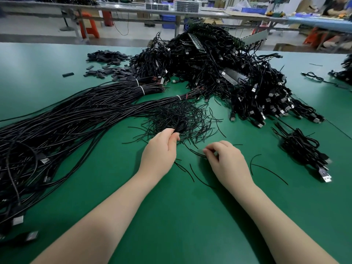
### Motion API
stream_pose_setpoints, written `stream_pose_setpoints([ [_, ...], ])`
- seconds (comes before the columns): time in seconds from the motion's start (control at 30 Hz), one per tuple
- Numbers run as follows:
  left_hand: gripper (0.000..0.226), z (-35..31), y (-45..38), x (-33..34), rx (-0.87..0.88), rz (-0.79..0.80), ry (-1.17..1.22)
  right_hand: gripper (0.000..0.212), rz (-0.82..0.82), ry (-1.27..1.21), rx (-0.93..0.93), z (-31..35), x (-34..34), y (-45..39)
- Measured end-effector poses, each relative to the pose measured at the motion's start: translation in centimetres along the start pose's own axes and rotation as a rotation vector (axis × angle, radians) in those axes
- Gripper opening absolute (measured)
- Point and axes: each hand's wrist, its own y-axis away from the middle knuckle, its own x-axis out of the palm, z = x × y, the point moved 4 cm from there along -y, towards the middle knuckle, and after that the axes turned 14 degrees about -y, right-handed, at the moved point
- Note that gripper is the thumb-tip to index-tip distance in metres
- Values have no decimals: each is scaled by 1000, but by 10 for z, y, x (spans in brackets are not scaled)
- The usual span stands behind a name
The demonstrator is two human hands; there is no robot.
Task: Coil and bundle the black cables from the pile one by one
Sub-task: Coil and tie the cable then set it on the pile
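My left hand (162,149) grips a small coiled black cable (181,126) just above its fingers, at the near edge of a heap of thin black twist ties (182,115). My right hand (224,161) has its fingers curled and pinches one thin black tie (196,153) on the green table (181,216). Long uncoiled black cables (66,119), strapped with white ties, stretch from the left edge toward the middle. A big pile of coiled black USB cables (228,77) rises behind.
A small bundle of coiled cables (304,149) lies at the right. Loose ties (266,168) are scattered around my hands. Flat black sleeves (108,63) lie at the back left. Benches and orange stools stand beyond the table's far edge.
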Motion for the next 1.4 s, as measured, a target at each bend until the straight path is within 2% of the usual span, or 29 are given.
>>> stream_pose_setpoints([
  [0.2, 25, -2, 2, -1, 8, 2, -3, 14, 33, -71, 77, -6, -3, 1],
  [0.33, 25, -2, 4, 0, 13, 4, -15, 18, 76, 13, 41, -7, 5, 1],
  [0.63, 26, -1, 2, 2, 8, -14, -8, 8, -29, -112, 2, -1, -3, 5],
  [0.73, 31, -5, 3, -1, 29, -67, -103, 23, 5, -78, -14, 3, -5, 6],
  [0.83, 28, -13, 4, -5, 112, -177, -220, 23, 66, -24, -77, 13, -11, 1],
  [1.0, 19, -27, 10, -9, 290, -271, -343, 15, 145, -33, -300, 54, -24, -7],
  [1.17, 13, -23, 10, -5, 275, -232, -371, 25, 328, 133, -315, 68, -22, -26],
  [1.27, 8, -26, 12, -4, 319, -239, -368, 24, 299, 115, -332, 73, -24, -32],
  [1.4, 26, -27, 10, 4, 269, -141, -276, 22, 203, 18, -311, 72, -27, -38],
])
